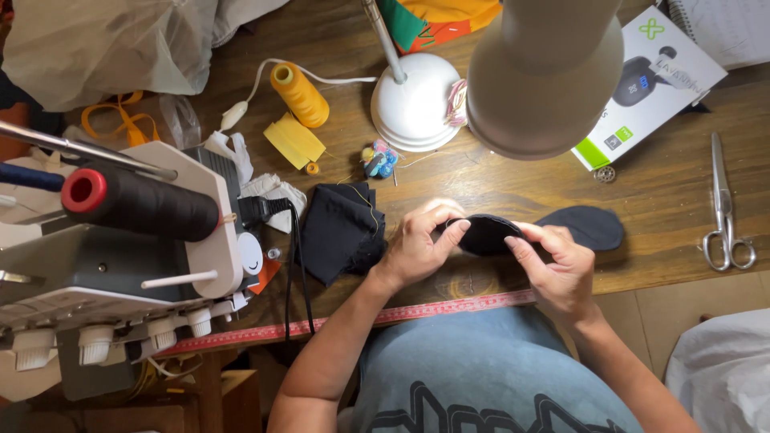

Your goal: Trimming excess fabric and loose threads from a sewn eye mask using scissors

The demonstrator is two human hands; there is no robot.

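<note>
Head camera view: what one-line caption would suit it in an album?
Both hands, left hand and right hand, pinch a dark fabric piece over a wooden table beside a sewing machine.

matt black cloth piece point(486, 233), worn wood table point(521, 180), shiny metal scissors point(724, 210)

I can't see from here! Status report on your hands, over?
Both hands, left hand and right hand, pinching one dark fabric piece. Second dark piece lies just behind. Nothing blocking.
</note>
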